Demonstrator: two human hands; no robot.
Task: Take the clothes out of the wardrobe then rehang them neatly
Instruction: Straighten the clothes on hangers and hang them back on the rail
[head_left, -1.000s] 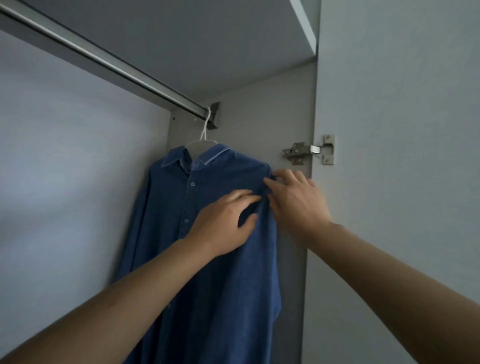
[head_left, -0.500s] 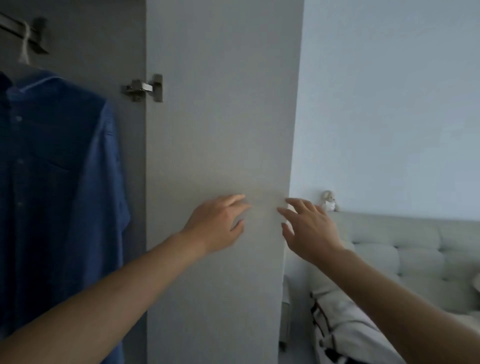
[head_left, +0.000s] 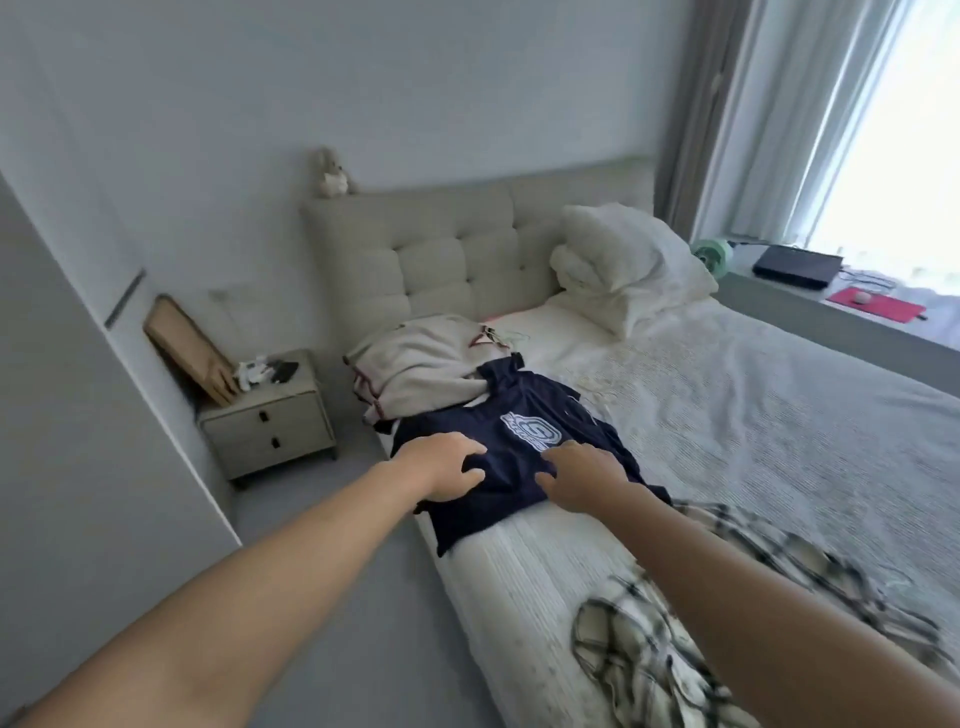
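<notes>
Far left of the hands, nightstand (head_left: 267, 423) w/ a tan board (head_left: 187, 348) leaning on it, well apart from the work. Left hand (head_left: 441, 465) is over the near-left part of the navy t-shirt (head_left: 511, 467), fingers spread & slightly curled, tips at the fabric; can't tell if it's pressing yet, nothing pinched. Just beyond left hand, a cream garment (head_left: 415, 371) w/ dark red trim is bunched up, its edge touching/overlapping the navy shirt's far side. Navy shirt lies flat-ish on the bed (head_left: 753, 415) near its left edge, logo side up, one corner hanging off the mattress edge toward the floor. Right hand (head_left: 587, 478) is on the shirt's near-right part, fingers loose & spread, palm down, holding nothing as far as visible. Nearer than right hand, a plaid garment (head_left: 675, 649) sprawls across the bed. Far right beyond the hands: pillow (head_left: 623, 265) at the headboard, window ledge w/ a laptop (head_left: 795, 265). Handling, judged: shirt is light, soft knit, zero stiffness, so it'll droop & fold wherever it's lifted; not fragile, not slippery. Best hold prob. both shoulders near the collar, one per hand, so it hangs straight for a hanger; a mid-body grab would bunch it. No hanger clearly visible w/ it. Watch for dragging the cream piece along, since they overlap.
</notes>
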